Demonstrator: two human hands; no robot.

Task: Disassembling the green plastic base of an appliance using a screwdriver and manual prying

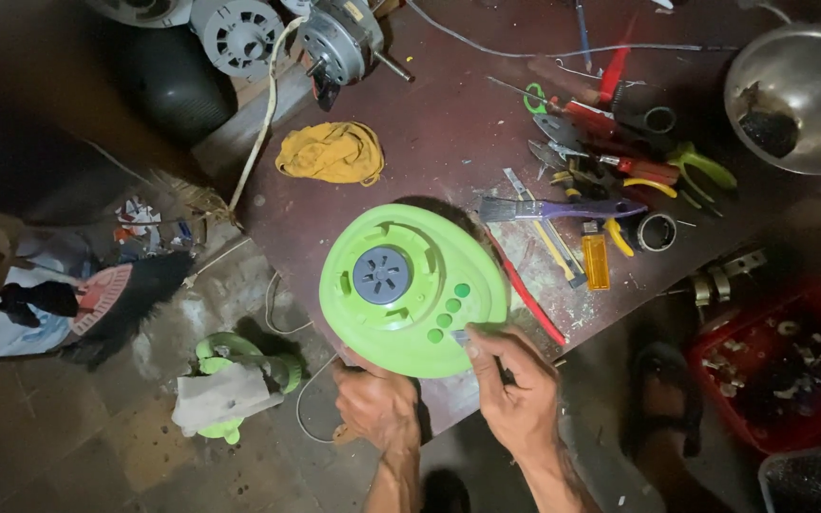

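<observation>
The dark red worktable [448, 114] fills the upper middle of your view, its near corner pointing down toward you. At three o'clock on it lies a heap of hand tools [610, 142] — pliers, screwdrivers, scissors — with a purple-handled paintbrush [563, 209] just below them. At two o'clock sits a steel bowl [795, 95]; at twelve o'clock, two grey electric motors [287, 33] crowd the table's far edge. A crumpled yellow rag [332, 152] lies at eleven o'clock. Dead centre is the green round fan base [410, 290], tilted up off the table, a grey hub in its middle and a row of green buttons at its five o'clock side. Your left hand [375, 404] is clenched on the base's lower rim at six o'clock. Your right hand [515, 385] pinches a small grey tool [459, 336] — its tip touching the base just beside the buttons.
</observation>
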